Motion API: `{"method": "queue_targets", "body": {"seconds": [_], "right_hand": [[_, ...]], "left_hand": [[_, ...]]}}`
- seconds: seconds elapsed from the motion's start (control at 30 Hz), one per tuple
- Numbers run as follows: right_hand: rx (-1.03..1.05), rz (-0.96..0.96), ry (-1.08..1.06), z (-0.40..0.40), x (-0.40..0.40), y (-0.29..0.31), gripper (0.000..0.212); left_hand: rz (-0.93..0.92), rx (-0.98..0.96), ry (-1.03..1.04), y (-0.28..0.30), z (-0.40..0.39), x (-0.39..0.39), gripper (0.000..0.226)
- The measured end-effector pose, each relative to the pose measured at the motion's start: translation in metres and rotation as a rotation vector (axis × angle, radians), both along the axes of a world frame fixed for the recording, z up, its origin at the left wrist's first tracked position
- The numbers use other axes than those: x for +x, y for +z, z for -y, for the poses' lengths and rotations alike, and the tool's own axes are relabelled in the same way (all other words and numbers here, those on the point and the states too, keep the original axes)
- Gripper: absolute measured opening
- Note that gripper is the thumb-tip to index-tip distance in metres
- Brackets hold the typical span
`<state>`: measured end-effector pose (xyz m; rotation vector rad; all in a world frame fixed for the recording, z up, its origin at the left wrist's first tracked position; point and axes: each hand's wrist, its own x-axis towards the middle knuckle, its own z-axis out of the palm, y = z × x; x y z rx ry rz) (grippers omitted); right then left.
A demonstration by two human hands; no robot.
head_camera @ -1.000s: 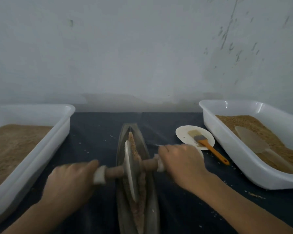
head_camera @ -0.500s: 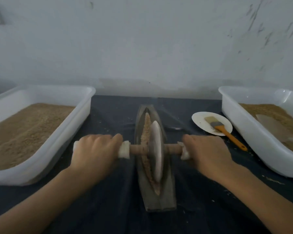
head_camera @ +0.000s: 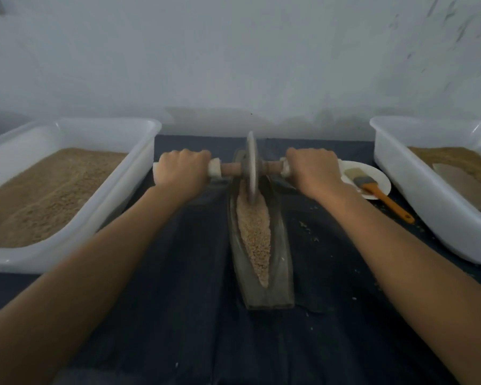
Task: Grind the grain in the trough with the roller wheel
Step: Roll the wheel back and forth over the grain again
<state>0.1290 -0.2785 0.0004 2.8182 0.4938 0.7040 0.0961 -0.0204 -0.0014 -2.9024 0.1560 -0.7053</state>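
At the far end of the long grey stone trough (head_camera: 261, 273), the left hand (head_camera: 179, 173) and right hand (head_camera: 314, 172) each grip the wooden axle of the upright stone roller wheel (head_camera: 251, 168), with the pale grain (head_camera: 254, 232) stretching back toward the person along the trough's length.

Open lanes beside the trough, bins walling both sides

Dark worktop (head_camera: 178, 315) lies bare along both flanks of the trough (head_camera: 282, 262); the left bin (head_camera: 100, 218) and right bin (head_camera: 428, 212) close the outer edges, and a plate (head_camera: 379, 176) with brush (head_camera: 372, 187) crowds the far right.
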Motion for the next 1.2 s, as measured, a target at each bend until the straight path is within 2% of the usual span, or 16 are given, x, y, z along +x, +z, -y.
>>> {"method": "queue_targets", "body": {"seconds": [0.13, 0.3, 0.4, 0.5, 0.6, 0.7, 0.8, 0.9, 0.97, 1.03, 1.1, 1.2], "right_hand": [[-0.036, -0.050, 0.090, 0.019, -0.063, -0.004, 0.029], [0.034, 0.026, 0.306, 0.045, -0.140, 0.009, 0.050], [0.018, -0.087, 0.242, 0.041, -0.131, 0.004, 0.055], [-0.031, -0.150, 0.067, 0.028, -0.080, -0.009, 0.041], [0.030, -0.096, 0.017, 0.015, -0.021, -0.010, 0.031], [0.044, -0.060, -0.012, 0.005, 0.003, -0.007, 0.024], [0.059, -0.113, 0.007, 0.009, -0.026, -0.004, 0.023], [0.060, -0.251, 0.073, 0.028, -0.084, -0.002, 0.032], [0.004, -0.187, 0.167, 0.038, -0.123, 0.005, 0.048], [0.013, -0.079, 0.255, 0.043, -0.146, 0.013, 0.062], [-0.007, -0.072, 0.245, 0.043, -0.147, 0.009, 0.058], [-0.050, -0.092, 0.144, 0.031, -0.116, 0.000, 0.038]], "left_hand": [[-0.034, 0.012, -0.034, -0.012, -0.001, -0.069, 0.035], [-0.057, -0.011, -0.263, 0.000, -0.007, -0.160, 0.054], [-0.140, 0.063, -0.183, 0.003, -0.005, -0.149, 0.057], [-0.045, 0.143, -0.072, -0.007, 0.003, -0.091, 0.040], [0.031, 0.094, 0.012, 0.001, 0.006, -0.029, 0.021], [0.030, 0.107, 0.028, 0.007, 0.007, -0.002, 0.013], [-0.010, 0.062, 0.013, 0.005, 0.010, -0.027, 0.018], [-0.016, 0.077, -0.107, -0.001, 0.008, -0.092, 0.040], [0.086, 0.025, -0.292, -0.001, 0.005, -0.135, 0.052], [0.126, 0.008, -0.358, -0.004, 0.000, -0.157, 0.052], [0.049, 0.003, -0.338, -0.006, -0.005, -0.154, 0.052], [-0.053, -0.014, -0.258, -0.011, -0.007, -0.117, 0.055]]}}
